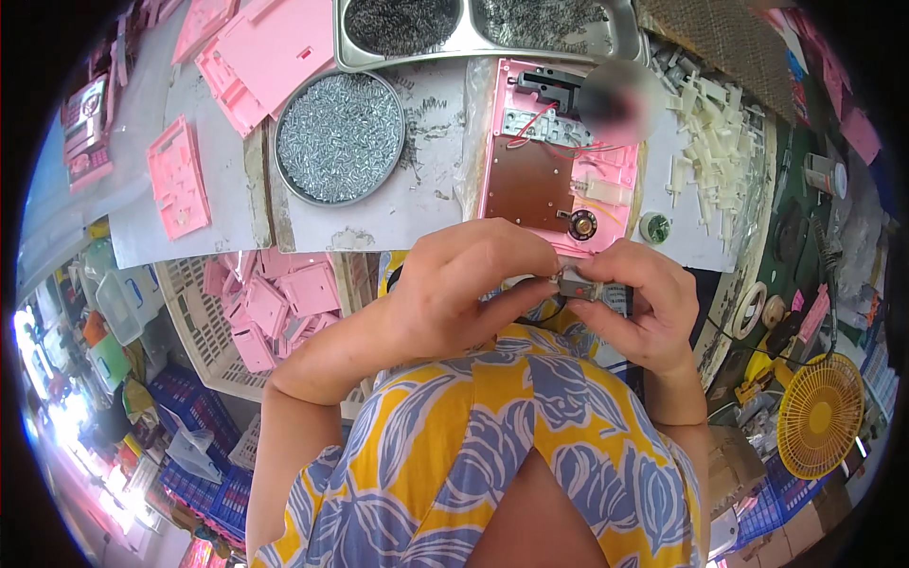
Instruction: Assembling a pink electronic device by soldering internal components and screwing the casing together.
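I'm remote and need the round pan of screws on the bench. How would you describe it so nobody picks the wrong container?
Start at the open pink housing on the white bench top, straight above both hands. Look to its left: the round metal pan sits there, heaped with small silvery screws. Unlike the rectangular two-compartment steel tray behind it, it is circular with a single well.

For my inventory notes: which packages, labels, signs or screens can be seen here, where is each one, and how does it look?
Cardboard box: lower right corner, below the yellow fan; brown, plain.
Cylindrical container: right edge of the bench; white with a red label band.
Tape rolls: right of the right hand; pale rings.
No signs or screens can be made out.
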`<state>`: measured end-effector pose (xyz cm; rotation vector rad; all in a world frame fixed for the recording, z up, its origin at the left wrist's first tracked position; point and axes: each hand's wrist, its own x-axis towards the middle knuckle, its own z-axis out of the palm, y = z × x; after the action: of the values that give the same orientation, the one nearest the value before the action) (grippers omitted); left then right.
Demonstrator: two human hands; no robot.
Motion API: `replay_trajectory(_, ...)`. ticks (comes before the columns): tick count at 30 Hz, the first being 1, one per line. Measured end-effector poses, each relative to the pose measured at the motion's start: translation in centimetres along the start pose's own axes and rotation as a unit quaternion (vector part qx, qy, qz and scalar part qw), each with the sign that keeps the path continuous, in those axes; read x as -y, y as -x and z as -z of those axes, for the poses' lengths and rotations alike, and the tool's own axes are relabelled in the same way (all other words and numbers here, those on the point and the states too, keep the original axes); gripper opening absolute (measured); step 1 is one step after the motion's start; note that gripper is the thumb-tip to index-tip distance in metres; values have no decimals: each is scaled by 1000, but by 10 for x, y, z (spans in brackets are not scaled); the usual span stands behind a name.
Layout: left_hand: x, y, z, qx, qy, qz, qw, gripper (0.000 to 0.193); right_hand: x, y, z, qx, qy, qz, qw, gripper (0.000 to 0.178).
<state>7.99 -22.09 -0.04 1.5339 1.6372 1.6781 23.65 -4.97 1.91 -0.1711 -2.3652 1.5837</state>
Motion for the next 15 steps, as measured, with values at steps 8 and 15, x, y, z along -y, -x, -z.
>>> replay_trajectory(8, -5, 0, 2, 17, 66, 100, 993, 22, -6, -2, -4, -11, 12, 81, 997, 39)
replay_trajectory(15, -1, 4, -4, -9, -23, 61, 998, 24, -8, -6, -7, -16, 96, 131, 987, 39)
